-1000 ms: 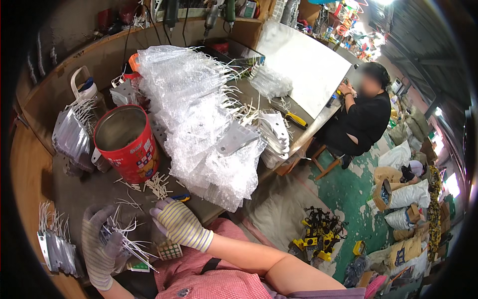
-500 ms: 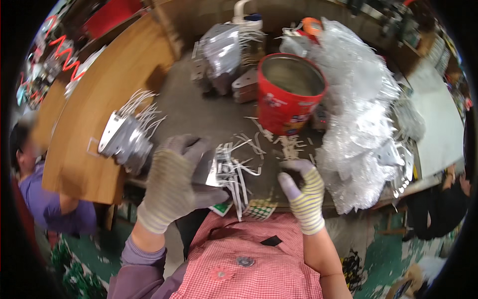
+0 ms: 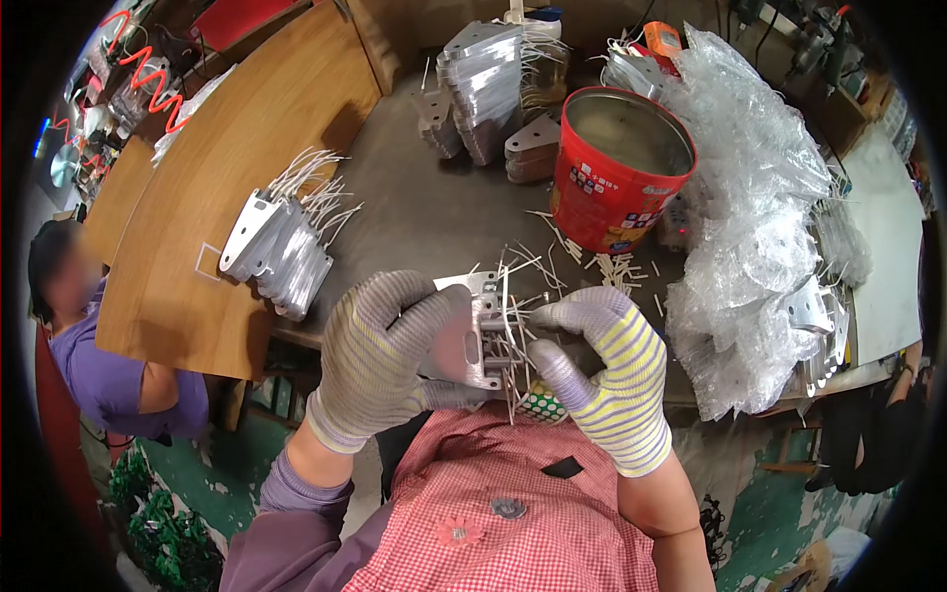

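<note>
My left hand, in a striped knitted glove, is closed around flat metal plates with holes and a slot. Thin white wires stick out from their right side. My right hand, gloved the same way, is by these wires with its fingers curled. Its thumb and fingertips look apart; whether a wire lies between them is hard to see. Just beyond, short white tube pieces lie scattered on the dark table, in front of a red tin bucket.
A stack of wired metal plates sits on the wooden board at left. More stacked plates stand at the back. Crumpled clear bubble wrap fills the right side. A person in purple sits at far left.
My right hand has moved left from near the loose white pieces to the wires on the plates. The left hand keeps its hold. The whole view has shifted slightly.
</note>
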{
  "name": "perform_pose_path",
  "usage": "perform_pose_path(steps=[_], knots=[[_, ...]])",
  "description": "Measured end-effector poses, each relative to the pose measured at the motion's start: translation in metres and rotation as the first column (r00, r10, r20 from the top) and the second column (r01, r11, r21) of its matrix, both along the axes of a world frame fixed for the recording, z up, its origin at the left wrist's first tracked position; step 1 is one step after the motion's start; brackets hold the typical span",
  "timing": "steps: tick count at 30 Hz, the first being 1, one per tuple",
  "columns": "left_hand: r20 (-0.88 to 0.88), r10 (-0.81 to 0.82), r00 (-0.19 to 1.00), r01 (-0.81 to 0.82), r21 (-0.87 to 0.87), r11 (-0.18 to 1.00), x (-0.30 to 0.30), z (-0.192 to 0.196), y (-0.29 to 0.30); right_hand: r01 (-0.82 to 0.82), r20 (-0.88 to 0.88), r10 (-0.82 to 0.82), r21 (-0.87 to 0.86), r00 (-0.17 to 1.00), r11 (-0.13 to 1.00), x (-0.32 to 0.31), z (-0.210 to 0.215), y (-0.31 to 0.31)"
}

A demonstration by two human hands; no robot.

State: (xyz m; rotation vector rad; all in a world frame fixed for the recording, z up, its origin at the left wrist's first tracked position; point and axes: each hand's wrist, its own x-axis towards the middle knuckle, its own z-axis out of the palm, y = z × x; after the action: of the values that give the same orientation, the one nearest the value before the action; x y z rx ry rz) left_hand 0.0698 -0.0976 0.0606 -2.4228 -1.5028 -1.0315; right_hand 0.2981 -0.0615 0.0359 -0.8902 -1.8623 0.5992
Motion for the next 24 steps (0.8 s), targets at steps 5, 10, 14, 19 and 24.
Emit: perform_pose_path(steps=[5, 10, 14, 19, 24], knots=[[-0.046, -0.111, 0.993, 0.113, 0.044, 0.993, 0.009, 0.008, -0.002, -0.146, -0.094, 0.133, -0.151, 0.987, 0.978, -0.003, 0.003, 0.0], [-0.112, -0.145, 0.983, 0.148, 0.019, 0.989, 0.011, 0.001, -0.001, -0.112, -0.081, 0.098, -0.189, 0.992, 0.976, 0.0, -0.001, -0.002], [-0.072, -0.165, 0.984, 0.161, -0.058, 0.985, 0.011, 0.002, 0.003, -0.106, -0.105, 0.083, -0.234, 0.991, 0.966, 0.002, -0.004, -0.002], [-0.059, -0.022, 0.998, 0.013, -0.164, 0.986, -0.01, 0.006, 0.02, -0.092, -0.002, 0.097, -0.345, 0.995, 0.934, 0.021, -0.008, 0.005], [-0.213, 0.019, 0.977, -0.106, -0.407, 0.907, -0.018, 0.015, 0.025, 0.029, -0.01, -0.032, -0.269, 0.999, 0.963, 0.03, -0.023, 0.009]])
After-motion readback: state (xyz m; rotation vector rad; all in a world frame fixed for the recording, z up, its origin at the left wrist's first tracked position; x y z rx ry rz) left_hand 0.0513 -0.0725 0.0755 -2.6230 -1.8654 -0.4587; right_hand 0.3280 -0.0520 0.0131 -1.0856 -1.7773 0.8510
